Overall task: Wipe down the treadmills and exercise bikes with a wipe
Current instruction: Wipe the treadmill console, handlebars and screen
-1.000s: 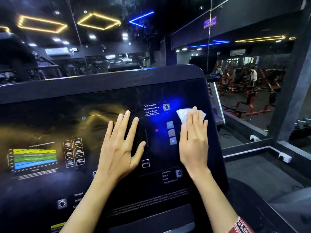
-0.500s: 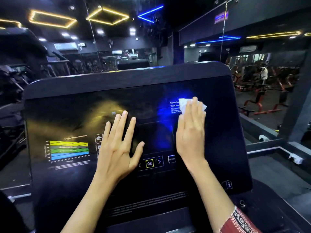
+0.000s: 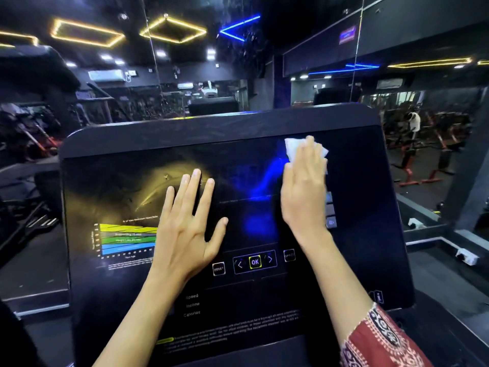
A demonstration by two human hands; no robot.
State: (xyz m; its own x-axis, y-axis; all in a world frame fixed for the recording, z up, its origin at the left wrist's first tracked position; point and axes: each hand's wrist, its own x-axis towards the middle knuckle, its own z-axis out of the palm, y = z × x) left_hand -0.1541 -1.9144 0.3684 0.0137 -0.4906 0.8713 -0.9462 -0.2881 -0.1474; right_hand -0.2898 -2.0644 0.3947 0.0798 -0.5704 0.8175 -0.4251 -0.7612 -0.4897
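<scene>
Wipe higher; white, crumpled, under right hand

The bare left forearm rises from the bottom edge to the left hand, which lies palm down at mid-frame, fingers straight and spread, thumb pointing toward the other hand. The right arm, in a red patterned sleeve, climbs from the lower right. The right hand, slightly blurred, lies flat with fingers together, pressing a crumpled white paper wipe.
</scene>
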